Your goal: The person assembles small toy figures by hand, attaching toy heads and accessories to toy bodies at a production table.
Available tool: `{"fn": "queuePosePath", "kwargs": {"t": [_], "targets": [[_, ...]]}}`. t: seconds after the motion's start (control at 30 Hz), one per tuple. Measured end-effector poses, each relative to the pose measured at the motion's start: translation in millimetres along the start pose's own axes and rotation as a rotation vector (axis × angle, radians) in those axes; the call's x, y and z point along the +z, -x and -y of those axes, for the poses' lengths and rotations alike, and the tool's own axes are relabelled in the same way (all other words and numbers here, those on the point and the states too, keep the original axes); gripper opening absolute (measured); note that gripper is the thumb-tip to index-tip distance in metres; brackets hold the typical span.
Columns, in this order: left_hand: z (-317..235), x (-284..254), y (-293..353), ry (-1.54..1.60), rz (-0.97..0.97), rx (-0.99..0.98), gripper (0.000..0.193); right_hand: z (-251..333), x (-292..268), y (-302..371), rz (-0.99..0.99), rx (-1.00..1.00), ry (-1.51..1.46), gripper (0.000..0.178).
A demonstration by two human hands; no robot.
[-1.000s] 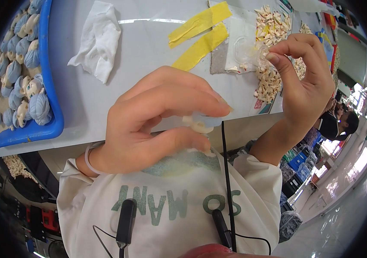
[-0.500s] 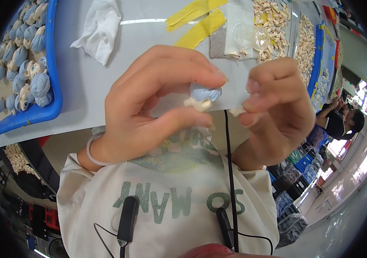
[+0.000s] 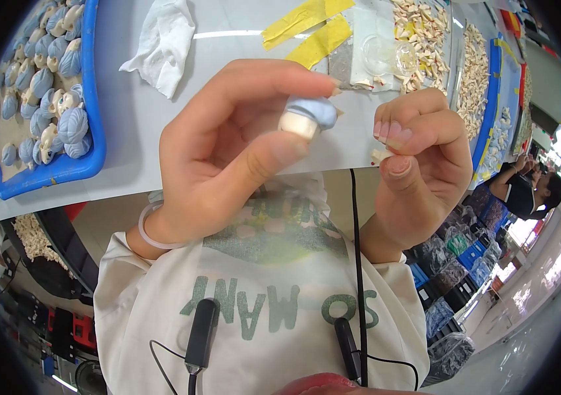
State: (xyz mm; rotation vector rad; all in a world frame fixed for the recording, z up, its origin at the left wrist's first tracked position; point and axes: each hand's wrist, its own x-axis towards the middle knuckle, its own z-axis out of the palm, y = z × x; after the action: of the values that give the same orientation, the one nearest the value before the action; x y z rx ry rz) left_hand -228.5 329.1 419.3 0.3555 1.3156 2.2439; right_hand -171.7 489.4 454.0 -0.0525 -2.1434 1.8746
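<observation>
Between the thumb and fingers of my left hand [image 3: 218, 141] is a small doll head [image 3: 310, 120] with pale blue hair and a cream underside. It is held above the table's near edge. To its right, my right hand [image 3: 425, 141] pinches a tiny cream-coloured piece [image 3: 380, 155] between thumb and fingertips. The two held things are apart. Most of the small piece is covered by the fingers, so its exact shape cannot be made out.
At the left stands a blue tray [image 3: 99, 141] with many blue-haired doll heads. A white cloth [image 3: 162, 49], yellow tape strips [image 3: 323, 41], a clear round dish [image 3: 378, 51] and piles of small cream pieces [image 3: 420, 39] lie on the table. A black cable [image 3: 357, 263] hangs before me. Another person [image 3: 534, 187] is at far right.
My left hand has turned the doll head, so its plain cream underside now shows. My right hand has shifted slightly, still pinching the small piece.
</observation>
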Motion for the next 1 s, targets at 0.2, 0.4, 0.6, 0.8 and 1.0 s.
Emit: {"fn": "queuePosePath", "kwargs": {"t": [0.2,0.4,0.6,0.8,1.0], "targets": [[0.4,-0.9,-4.4,0.023,-0.059,0.021,0.051,-6.1,11.8,-2.5,0.018,0.015,-0.095,0.021],[4.4,-3.1,0.6,0.105,-0.102,-0.014,0.053,-9.9,22.2,-0.7,-0.004,0.097,-0.21,0.02],[5.5,-2.3,0.3,0.051,-0.042,0.068,0.048,-8.4,21.3,-4.4,0.02,0.116,-0.24,0.019],[10.4,-10.3,0.2,-0.102,0.087,0.223,0.038,-9.1,21.3,-2.2,0.027,0.019,-0.043,0.019],[7.8,-10.5,2.4,-0.305,0.141,0.296,0.03,-9.4,20.3,1.7,0.041,-0.089,0.03,0.02]]}}
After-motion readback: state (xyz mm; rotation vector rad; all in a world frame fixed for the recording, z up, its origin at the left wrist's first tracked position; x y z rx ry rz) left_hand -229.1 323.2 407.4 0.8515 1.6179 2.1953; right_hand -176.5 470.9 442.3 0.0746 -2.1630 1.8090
